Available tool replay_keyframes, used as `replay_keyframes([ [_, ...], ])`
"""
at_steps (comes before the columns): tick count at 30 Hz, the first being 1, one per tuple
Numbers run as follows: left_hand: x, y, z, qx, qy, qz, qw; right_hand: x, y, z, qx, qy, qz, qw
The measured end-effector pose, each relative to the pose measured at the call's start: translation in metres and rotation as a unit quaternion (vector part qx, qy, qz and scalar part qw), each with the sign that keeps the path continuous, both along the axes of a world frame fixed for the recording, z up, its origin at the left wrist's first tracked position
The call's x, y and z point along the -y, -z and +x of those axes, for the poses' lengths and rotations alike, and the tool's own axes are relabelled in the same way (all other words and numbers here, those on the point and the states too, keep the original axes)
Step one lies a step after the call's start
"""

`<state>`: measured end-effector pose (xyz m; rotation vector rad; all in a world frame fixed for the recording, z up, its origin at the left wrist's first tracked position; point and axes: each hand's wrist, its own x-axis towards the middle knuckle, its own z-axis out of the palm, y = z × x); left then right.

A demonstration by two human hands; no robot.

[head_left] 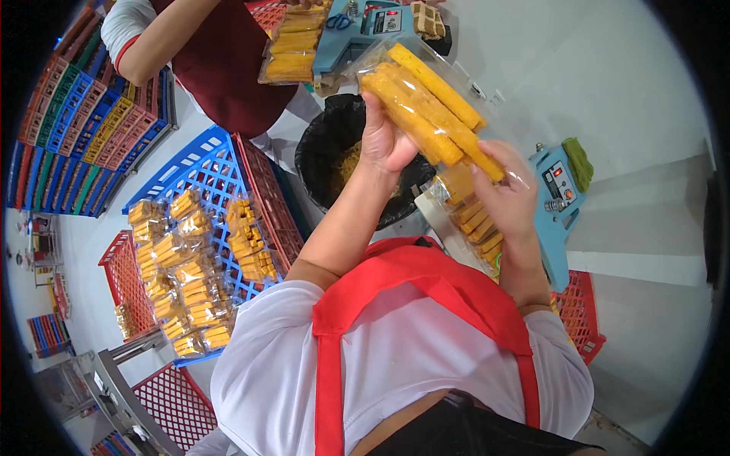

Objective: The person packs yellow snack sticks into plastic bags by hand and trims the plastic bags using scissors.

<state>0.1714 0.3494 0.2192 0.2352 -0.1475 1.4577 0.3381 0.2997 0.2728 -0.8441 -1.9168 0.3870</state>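
A clear plastic bag of long yellow snack sticks (426, 106) is held up at a tilt between my two hands. My left hand (384, 140) grips its left side, thumb along the edge and fingers mostly behind it. My right hand (506, 186) is closed on the lower right end, with thumb and fingers pinching the plastic near the stick tips. Below the bag, more bagged yellow sticks (475, 220) lie beside a blue sealing machine (551, 209), partly hidden by my right hand and arm.
A black-lined bin (315, 144) with yellow scraps stands ahead. To the left, a blue crate (217, 159) carries several filled bags (190, 285). Across from me, a co-worker in a maroon apron (228, 68) stands near a second sealer (365, 34) and more bagged sticks (293, 49).
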Motion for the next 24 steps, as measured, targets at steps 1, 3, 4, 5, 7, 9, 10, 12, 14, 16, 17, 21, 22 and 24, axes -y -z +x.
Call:
replay_keyframes([
  [1, 0.000, -0.001, 0.000, -0.001, 0.012, 0.004, 1.000, -0.002, 0.002, -0.001, -0.001, 0.001, -0.001, 1.000],
  [3, 0.005, -0.005, 0.003, -0.021, 0.007, 0.004, 1.000, -0.008, 0.006, -0.003, 0.027, 0.023, 0.074, 0.997],
  [4, 0.005, -0.006, 0.004, -0.039, -0.001, 0.005, 0.999, -0.010, 0.005, -0.005, 0.027, 0.026, 0.075, 0.997],
  [5, 0.005, -0.006, 0.005, -0.040, 0.001, 0.005, 0.999, -0.011, 0.002, -0.006, 0.044, 0.023, 0.088, 0.995],
  [7, 0.003, -0.003, 0.007, -0.027, 0.014, 0.033, 0.999, -0.013, -0.002, -0.008, 0.062, 0.020, 0.100, 0.993],
  [9, 0.000, 0.000, 0.005, -0.019, 0.013, 0.022, 0.999, -0.013, -0.005, -0.010, 0.074, -0.019, 0.061, 0.995],
  [10, -0.002, 0.001, 0.004, -0.011, 0.010, 0.013, 1.000, -0.013, -0.007, -0.009, 0.074, -0.020, 0.061, 0.995],
  [12, -0.004, 0.003, -0.002, 0.004, 0.018, 0.012, 1.000, -0.010, -0.009, -0.009, 0.117, -0.027, 0.042, 0.992],
  [14, -0.006, 0.005, -0.005, 0.020, 0.025, 0.011, 0.999, -0.009, -0.005, -0.010, 0.087, -0.031, 0.034, 0.995],
  [16, -0.006, 0.007, -0.003, -0.005, 0.005, -0.002, 1.000, -0.011, 0.002, -0.011, 0.055, -0.030, 0.026, 0.998],
  [17, -0.005, 0.008, -0.001, -0.005, 0.007, -0.003, 1.000, -0.017, 0.006, -0.015, 0.057, -0.015, 0.056, 0.997],
  [21, -0.005, 0.010, 0.005, -0.014, 0.020, 0.003, 1.000, -0.023, 0.003, -0.018, 0.082, -0.008, 0.099, 0.992],
  [22, -0.005, 0.011, 0.003, -0.008, 0.026, 0.006, 1.000, -0.021, 0.004, -0.017, 0.082, -0.006, 0.098, 0.992],
  [24, -0.005, 0.009, 0.002, -0.004, 0.028, 0.001, 1.000, -0.018, 0.004, -0.016, 0.032, -0.035, 0.101, 0.994],
])
